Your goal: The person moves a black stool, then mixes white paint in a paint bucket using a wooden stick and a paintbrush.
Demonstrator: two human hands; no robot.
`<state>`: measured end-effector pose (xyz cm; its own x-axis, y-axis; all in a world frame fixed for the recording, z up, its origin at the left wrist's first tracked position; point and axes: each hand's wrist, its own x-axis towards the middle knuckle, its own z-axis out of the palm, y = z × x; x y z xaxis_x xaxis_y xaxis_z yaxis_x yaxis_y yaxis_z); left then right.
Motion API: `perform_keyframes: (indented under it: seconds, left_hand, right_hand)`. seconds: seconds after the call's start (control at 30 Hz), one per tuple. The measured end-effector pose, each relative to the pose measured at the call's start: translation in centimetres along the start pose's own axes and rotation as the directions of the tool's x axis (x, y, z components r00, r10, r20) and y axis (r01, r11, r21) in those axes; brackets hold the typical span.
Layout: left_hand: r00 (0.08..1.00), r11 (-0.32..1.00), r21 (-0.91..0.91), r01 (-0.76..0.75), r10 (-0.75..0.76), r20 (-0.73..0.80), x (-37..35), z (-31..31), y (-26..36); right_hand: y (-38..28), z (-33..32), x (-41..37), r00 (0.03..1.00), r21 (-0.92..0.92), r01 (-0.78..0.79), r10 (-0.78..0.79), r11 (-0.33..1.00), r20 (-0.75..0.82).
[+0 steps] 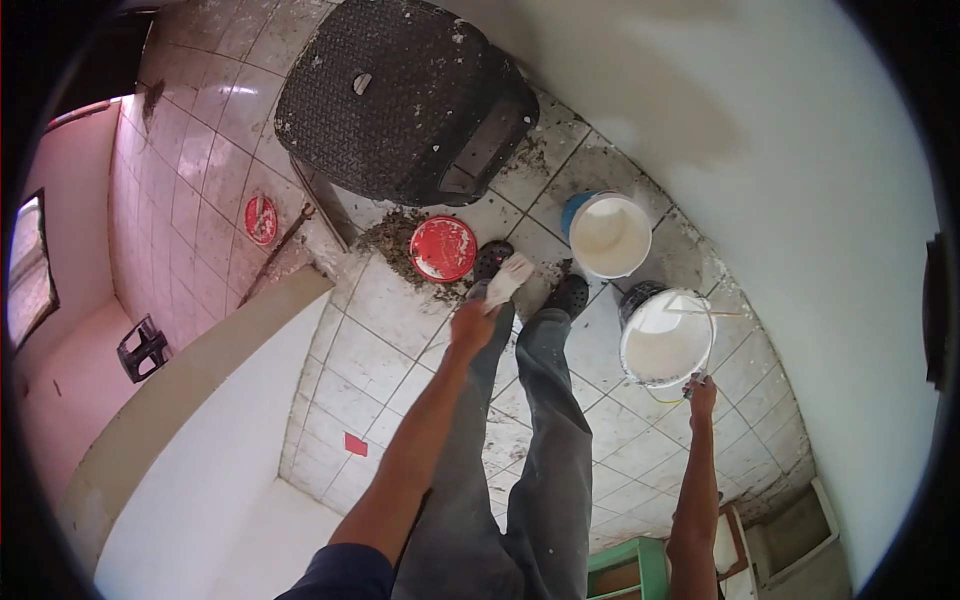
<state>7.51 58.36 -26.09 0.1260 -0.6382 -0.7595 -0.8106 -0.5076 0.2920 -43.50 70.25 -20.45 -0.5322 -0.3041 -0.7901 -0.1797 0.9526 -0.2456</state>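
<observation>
My left hand (470, 328) is closed round a wide, white-coated paintbrush (509, 279), held in front of my shins above the floor. At the near rim of a white bucket (652, 375), the fingers of my right hand (703, 394) are closed on its edge. Whitish liquid fills part of this bucket, and a thin pale stick (708, 310) lies across its far side. Just beyond stands a second bucket (573, 215), blue outside with a white rim, also holding whitish liquid.
A red lid (443, 249) splashed white lies by my shoe, beside scattered debris. Farther off stands a large black speaker-like box (400, 100). Another red lid (261, 220) and a long rod (275, 258) lie left. A wall (830, 250) runs along the right; green furniture (640, 565) stands near me.
</observation>
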Motion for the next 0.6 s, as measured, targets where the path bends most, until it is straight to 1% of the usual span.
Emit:
perform_keyframes:
  seconds: [0.03,0.1,0.13,0.17,0.2,0.23,0.27,0.3,0.33,0.37,0.4,0.43,0.47,0.5,0.53,0.57,0.6]
  left_hand:
    - [0.999,0.999,0.045,0.031,-0.033,0.025,-0.4,-0.8,-0.8]
    - [1.000,0.999,0.033,0.024,-0.024,0.013,-2.2,-4.3,-1.0]
    - [0.997,0.998,0.033,0.061,-0.062,0.040,-3.2,-5.5,-1.8]
    - [0.994,0.995,0.030,0.095,-0.096,0.054,-3.8,-6.7,-2.6]
    - [0.997,0.997,-0.011,0.070,-0.070,0.029,-4.8,-7.6,-4.2]
    - [0.999,0.998,-0.053,0.043,-0.043,-0.005,-6.2,-8.5,-5.4]
    - [0.996,0.995,-0.047,0.087,-0.087,-0.004,-7.8,-10.0,-5.9]
    - [0.992,0.991,-0.043,0.129,-0.130,-0.009,-9.4,-11.5,-6.5]
    - [0.983,0.977,-0.109,0.184,-0.183,0.019,-11.1,-12.9,-7.5]
    - [0.983,0.983,-0.037,0.182,-0.181,0.022,-12.7,-13.9,-8.7]
    - [0.962,0.950,-0.156,0.270,-0.274,-0.009,-14.8,-15.6,-9.0]
    - [0.954,0.917,-0.289,0.273,-0.297,-0.042,-17.0,-17.4,-9.4]
    - [0.931,0.886,-0.304,0.349,-0.366,0.002,-18.8,-18.0,-11.0]
    - [0.917,0.874,-0.351,0.337,-0.389,-0.088,-21.0,-18.9,-11.6]
    - [0.913,0.868,-0.373,0.327,-0.393,-0.114,-22.2,-18.0,-14.1]
    - [0.882,0.786,-0.494,0.372,-0.465,-0.074,-24.3,-20.9,-13.2]
    - [0.865,0.751,-0.534,0.387,-0.497,-0.072,-25.7,-22.1,-13.5]
  right_hand:
    - [0.4,-0.4,0.0,1.000,-0.020,-0.017,0.017,1.000,-0.018]
    - [2.4,-1.1,-0.1,0.985,-0.127,-0.015,-0.007,0.992,-0.173]
    - [2.7,-2.1,-0.9,0.969,-0.180,-0.021,-0.024,0.983,-0.247]
    - [0.6,-2.3,-3.1,0.962,-0.289,-0.070,-0.012,0.955,-0.274]
    - [-1.2,-2.4,-5.0,0.964,-0.312,-0.145,0.063,0.939,-0.258]
    - [3.3,-3.5,-3.8,0.966,-0.516,0.079,-0.193,0.853,-0.171]
    - [1.8,-3.9,-5.8,0.970,-0.525,0.151,-0.228,0.838,-0.084]
    - [-1.6,-3.4,-8.8,0.988,-0.505,0.123,-0.151,0.855,-0.016]
    - [-2.0,-2.9,-10.4,0.955,-0.617,0.258,-0.292,0.744,0.048]
    - [-2.2,-2.4,-11.3,0.929,-0.675,0.335,-0.350,0.657,0.121]
    - [-5.2,-1.5,-13.6,0.940,-0.627,0.332,-0.301,0.705,0.159]
    - [-7.9,-0.6,-15.7,0.946,-0.576,0.323,-0.243,0.751,0.214]
    - [-10.5,0.6,-18.0,0.945,-0.588,0.324,-0.218,0.741,0.245]
    - [-12.7,2.1,-20.2,0.941,-0.563,0.330,-0.217,0.758,0.260]
    - [-14.9,3.5,-21.7,0.936,-0.538,0.338,-0.217,0.772,0.277]
    - [-15.1,5.2,-20.8,0.932,-0.553,0.327,-0.166,0.766,0.321]
    - [-14.2,6.7,-18.8,0.923,-0.570,0.322,-0.116,0.756,0.367]
